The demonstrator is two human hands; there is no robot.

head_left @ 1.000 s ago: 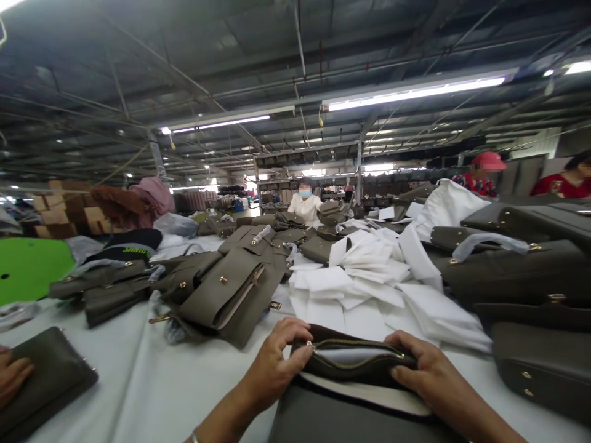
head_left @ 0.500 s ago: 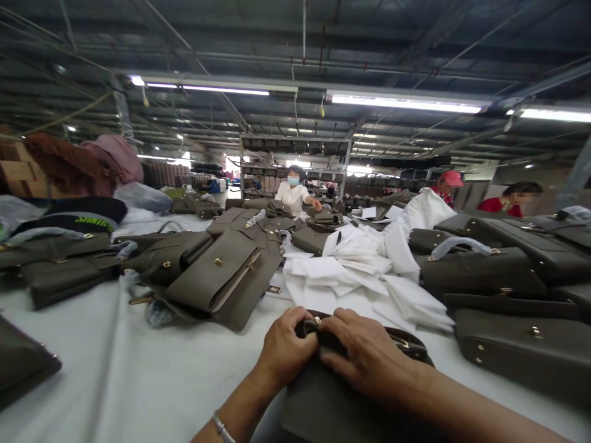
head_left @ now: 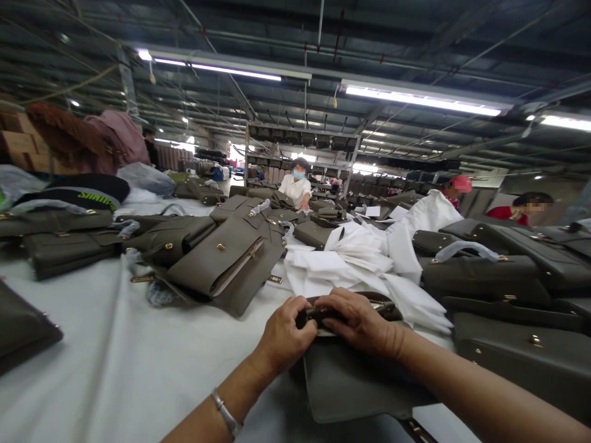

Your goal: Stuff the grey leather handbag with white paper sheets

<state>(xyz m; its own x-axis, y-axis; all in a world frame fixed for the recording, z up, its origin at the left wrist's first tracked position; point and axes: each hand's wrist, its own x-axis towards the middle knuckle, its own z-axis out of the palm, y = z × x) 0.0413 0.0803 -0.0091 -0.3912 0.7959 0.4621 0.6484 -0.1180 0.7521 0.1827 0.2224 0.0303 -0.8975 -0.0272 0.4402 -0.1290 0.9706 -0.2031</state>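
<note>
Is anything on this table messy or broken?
Nothing looks broken. The white cloth bags lie in a crumpled heap in the middle of the table, and the grey purses are piled unevenly. The left hand and right hand grip the top of one purse.

Left hand (head_left: pixel 285 335) and right hand (head_left: pixel 362 323) meet, fingers curled.

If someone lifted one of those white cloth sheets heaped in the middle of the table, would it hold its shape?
Probably not. The white sheets lie crumpled and folded over each other, so one likely droops. They look thin, so probably light.
</note>
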